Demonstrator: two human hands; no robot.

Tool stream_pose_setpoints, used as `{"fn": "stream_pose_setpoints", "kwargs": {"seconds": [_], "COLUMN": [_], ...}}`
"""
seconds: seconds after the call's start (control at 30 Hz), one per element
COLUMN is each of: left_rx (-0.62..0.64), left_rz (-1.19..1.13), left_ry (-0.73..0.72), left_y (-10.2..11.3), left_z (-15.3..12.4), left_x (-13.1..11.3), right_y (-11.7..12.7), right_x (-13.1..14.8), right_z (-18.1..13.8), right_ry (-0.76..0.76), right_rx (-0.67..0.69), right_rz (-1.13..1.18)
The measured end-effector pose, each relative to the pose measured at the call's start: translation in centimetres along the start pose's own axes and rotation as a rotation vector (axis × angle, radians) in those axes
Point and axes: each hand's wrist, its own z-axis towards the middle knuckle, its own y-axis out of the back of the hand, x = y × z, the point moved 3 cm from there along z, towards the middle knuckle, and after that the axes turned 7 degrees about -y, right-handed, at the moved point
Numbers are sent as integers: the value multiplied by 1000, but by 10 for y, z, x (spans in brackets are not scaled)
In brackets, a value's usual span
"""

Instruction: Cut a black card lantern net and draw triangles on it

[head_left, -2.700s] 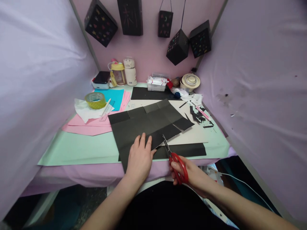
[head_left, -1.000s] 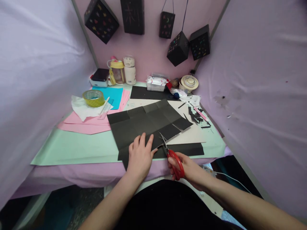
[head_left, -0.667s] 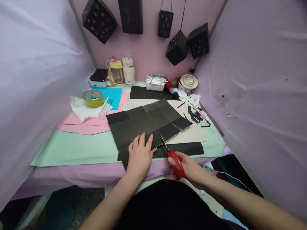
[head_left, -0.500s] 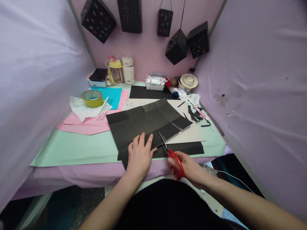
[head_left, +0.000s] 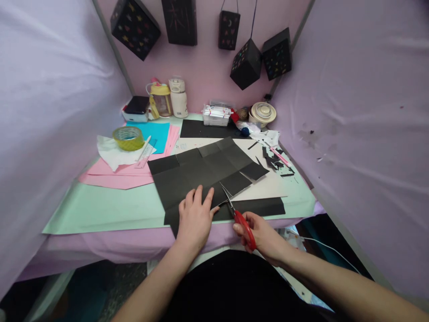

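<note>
A creased black paper sheet lies across the table's middle. My left hand lies flat on its near edge, fingers stretched out and pressing it down. My right hand grips red-handled scissors at the table's front edge. The blades are slightly apart and bite into the sheet's near right edge, just right of my left fingers.
Pink sheets, a blue sheet, a yellow tape roll and a ruler lie at left. Bottles, a marker box and a round container stand at the back. Black scraps and a pink pen lie right. Black paper lanterns hang above.
The scissors have advanced a little further into the black sheet, up and to the left. My left hand has stayed pressed on the paper.
</note>
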Motion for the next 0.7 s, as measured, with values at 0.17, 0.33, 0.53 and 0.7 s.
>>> {"fn": "stream_pose_setpoints", "kwargs": {"seconds": [0.17, 0.33, 0.53, 0.7], "left_rx": [-11, -18, -28, -33], "left_rz": [0, 9, 14, -1], "left_ry": [-3, -8, -26, -24], "left_y": [-1, -2, -4, -4], "left_z": [-1, -1, -4, -4], "left_x": [1, 0, -4, -4], "right_y": [-2, -3, -2, -5], "right_x": [2, 4, 6, 11], "right_z": [0, 2, 6, 4], "right_ry": [-22, -62, -70, -65], "right_rx": [2, 14, 35, 23], "right_rz": [11, -3, 23, -23]}}
